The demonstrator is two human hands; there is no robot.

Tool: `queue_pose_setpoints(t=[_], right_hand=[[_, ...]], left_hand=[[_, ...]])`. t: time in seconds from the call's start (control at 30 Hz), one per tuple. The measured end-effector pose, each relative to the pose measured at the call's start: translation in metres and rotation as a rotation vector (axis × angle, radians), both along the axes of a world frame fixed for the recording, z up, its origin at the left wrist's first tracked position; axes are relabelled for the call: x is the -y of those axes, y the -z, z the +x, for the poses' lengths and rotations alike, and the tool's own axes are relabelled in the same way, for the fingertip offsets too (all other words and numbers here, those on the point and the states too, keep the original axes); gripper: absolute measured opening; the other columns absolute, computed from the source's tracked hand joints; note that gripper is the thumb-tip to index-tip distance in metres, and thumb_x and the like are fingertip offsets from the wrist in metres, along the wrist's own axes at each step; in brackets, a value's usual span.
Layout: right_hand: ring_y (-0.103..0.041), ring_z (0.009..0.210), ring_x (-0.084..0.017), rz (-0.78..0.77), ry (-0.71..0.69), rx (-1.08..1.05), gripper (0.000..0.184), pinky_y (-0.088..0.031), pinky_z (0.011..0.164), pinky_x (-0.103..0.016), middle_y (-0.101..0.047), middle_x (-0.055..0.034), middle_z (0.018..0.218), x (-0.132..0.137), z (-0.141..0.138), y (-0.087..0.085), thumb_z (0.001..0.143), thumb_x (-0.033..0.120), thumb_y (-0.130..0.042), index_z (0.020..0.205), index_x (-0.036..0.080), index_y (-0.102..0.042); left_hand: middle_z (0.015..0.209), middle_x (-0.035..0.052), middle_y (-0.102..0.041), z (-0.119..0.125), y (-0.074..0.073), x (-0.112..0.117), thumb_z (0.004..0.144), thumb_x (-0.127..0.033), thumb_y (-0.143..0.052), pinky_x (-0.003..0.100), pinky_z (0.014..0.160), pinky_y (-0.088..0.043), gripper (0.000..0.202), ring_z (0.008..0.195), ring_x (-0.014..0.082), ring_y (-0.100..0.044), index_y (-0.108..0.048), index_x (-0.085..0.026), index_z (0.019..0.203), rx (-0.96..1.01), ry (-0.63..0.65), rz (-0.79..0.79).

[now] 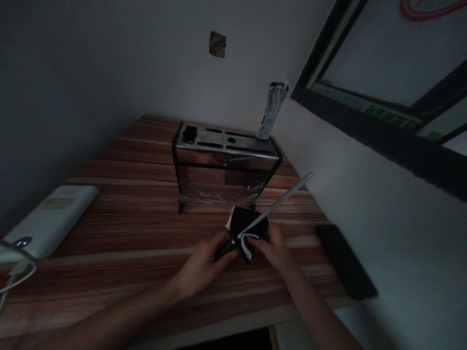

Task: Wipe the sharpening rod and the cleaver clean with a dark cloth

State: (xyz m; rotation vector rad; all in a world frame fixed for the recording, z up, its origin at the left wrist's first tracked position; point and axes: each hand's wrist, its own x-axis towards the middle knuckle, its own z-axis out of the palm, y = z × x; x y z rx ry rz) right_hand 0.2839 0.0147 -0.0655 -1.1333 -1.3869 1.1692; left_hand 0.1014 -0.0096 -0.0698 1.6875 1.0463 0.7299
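Note:
My left hand [204, 260] is closed round the black handle of a knife [280, 200]. Its long, narrow blade slants up to the right, seen nearly edge-on. A black cloth with white edging [246, 221] is bunched beneath the blade near the handle. The fingers of my right hand [273, 248] are closed on the cloth's right side. Behind both hands stands a knife block [226, 170] with a slotted metal top and shiny front. From its right end sticks up a plastic-wrapped piece [272, 109] whose kind I cannot make out.
All this is on a striped wooden table [138, 218] in a dim corner. A white power bank-like box [54, 214] with a cable [18, 274] lies at the left. A black phone [345, 260] rests near the right edge, beside the wall. A dark-framed window [365, 126] is above right.

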Motion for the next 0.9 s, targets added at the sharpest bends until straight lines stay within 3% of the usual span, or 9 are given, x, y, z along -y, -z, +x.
queue_pose_setpoints(t=[0.3, 0.67, 0.9], right_hand=[[-0.064, 0.079, -0.020, 0.023, 0.013, 0.124, 0.023, -0.050, 0.072, -0.030, -0.069, -0.0029, 0.082, 0.005, -0.012, 0.002, 0.065, 0.030, -0.071, 0.084, 0.018, -0.065], [-0.065, 0.073, -0.020, -0.101, 0.043, 0.057, 0.025, -0.053, 0.065, -0.029, -0.070, -0.0033, 0.077, 0.006, -0.015, 0.003, 0.063, 0.033, -0.072, 0.080, 0.016, -0.065], [-0.065, 0.070, -0.019, -0.100, 0.002, 0.060, 0.021, -0.054, 0.062, -0.029, -0.070, -0.0030, 0.074, 0.007, -0.015, 0.003, 0.064, 0.032, -0.071, 0.077, 0.016, -0.066]], left_hand=[[0.085, 0.0015, -0.064, 0.001, 0.011, 0.000, 0.078, -0.015, -0.047, 0.024, 0.067, -0.043, 0.018, 0.074, 0.0159, -0.060, -0.053, -0.018, 0.095, -0.067, -0.101, 0.039], [0.089, 0.0066, -0.067, 0.000, 0.008, 0.003, 0.084, -0.021, -0.041, 0.031, 0.068, -0.048, 0.030, 0.078, 0.0227, -0.065, -0.041, -0.019, 0.113, -0.371, 0.031, 0.038], [0.092, 0.0059, -0.067, -0.001, 0.011, 0.000, 0.084, -0.024, -0.042, 0.031, 0.072, -0.049, 0.031, 0.080, 0.0213, -0.065, -0.044, -0.019, 0.115, -0.298, 0.039, 0.040]])
